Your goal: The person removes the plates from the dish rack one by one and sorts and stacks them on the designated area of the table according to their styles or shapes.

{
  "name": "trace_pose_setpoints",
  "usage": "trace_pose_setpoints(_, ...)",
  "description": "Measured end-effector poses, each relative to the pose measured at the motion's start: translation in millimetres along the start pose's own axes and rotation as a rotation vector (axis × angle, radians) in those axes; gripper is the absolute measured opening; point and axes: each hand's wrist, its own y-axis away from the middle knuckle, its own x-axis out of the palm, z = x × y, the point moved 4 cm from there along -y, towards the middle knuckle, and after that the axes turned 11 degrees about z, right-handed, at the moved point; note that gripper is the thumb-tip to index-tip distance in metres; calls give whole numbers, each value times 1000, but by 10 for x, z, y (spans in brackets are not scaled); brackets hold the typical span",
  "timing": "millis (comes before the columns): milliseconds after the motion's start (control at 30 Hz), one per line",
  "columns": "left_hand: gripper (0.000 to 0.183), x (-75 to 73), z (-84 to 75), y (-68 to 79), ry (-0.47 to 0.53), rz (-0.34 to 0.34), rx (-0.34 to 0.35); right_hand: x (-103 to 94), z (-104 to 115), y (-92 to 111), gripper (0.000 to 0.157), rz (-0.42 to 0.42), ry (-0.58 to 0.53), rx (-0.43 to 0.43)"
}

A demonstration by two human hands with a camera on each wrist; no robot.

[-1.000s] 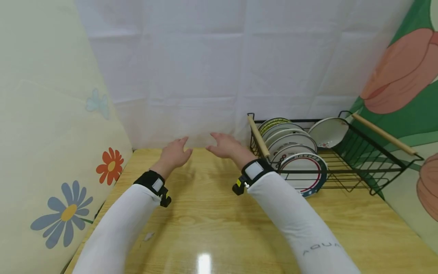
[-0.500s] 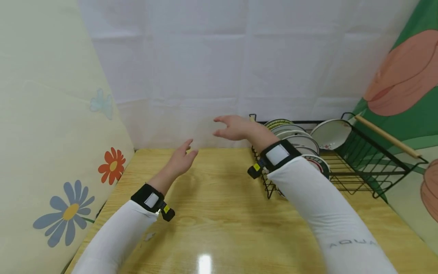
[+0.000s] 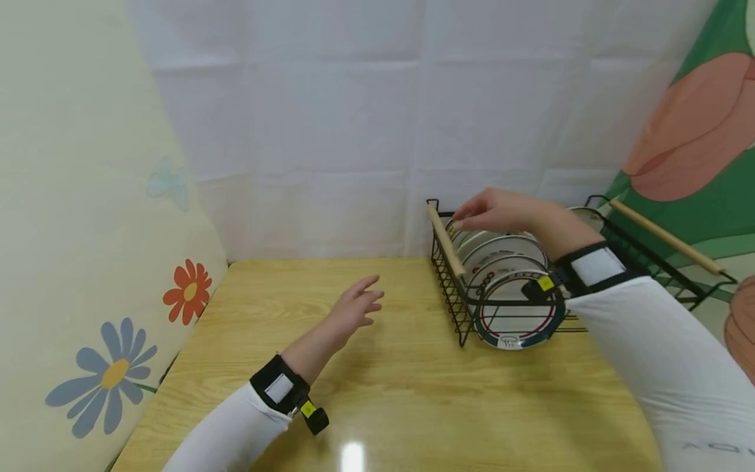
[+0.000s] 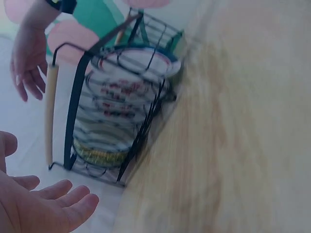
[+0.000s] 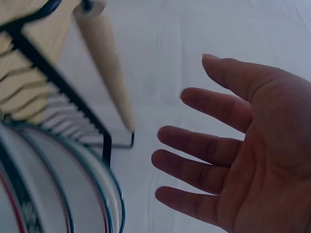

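Note:
My right hand [image 3: 501, 211] hovers over the rear part of a black wire dish rack [image 3: 461, 288], its fingers relaxed and holding nothing. Below it, several round plates [image 3: 519, 308] stand on edge in a row at the rack's left end; the front one has a dark blue rim with a red ring. In the right wrist view the fingers [image 5: 199, 145] spread apart, clear of the plates [image 5: 58, 179]. My left hand [image 3: 352, 311] hangs over the table left of the rack, fingers loosely extended and nothing in them.
Wooden handles [image 3: 445, 241] top both ends of the rack. A bowl-like white dish [image 3: 590, 215] peeks out behind my right forearm. The wooden table [image 3: 377, 393] meets a white cloth backdrop [image 3: 330, 131], with flower-printed walls on both sides.
My right hand has swung right from over the table to above the rack's plates. My left hand has moved right and a little nearer, towards the rack.

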Motion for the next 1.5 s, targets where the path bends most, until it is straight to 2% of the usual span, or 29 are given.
trace_pose_setpoints(267,56,423,102,48,202,67,-31,52,-445,437,50,14,19,43)
trace_pose_setpoints(433,56,617,153,49,258,97,-40,214,-590,562,49,57,13,69)
trace_pose_setpoints(567,56,711,201,55,287,109,-39,359,-644,595,45,86,-28,66)
trace_pose_setpoints(700,52,747,240,72,306,102,-34,474,-694,582,37,100,-22,56)
trace_pose_setpoints(833,51,749,264,82,325,99,-40,562,-714,554,26,75,8,65)
trace_pose_setpoints(1067,52,734,265,99,341,101,-36,622,-715,514,12,48,92,53)
trace_pose_setpoints(1200,51,718,264,104,338,98,-35,626,-732,489,10,45,138,40)
trace_pose_setpoints(1500,52,678,272,116,337,80,-36,574,-742,501,13,28,164,23)
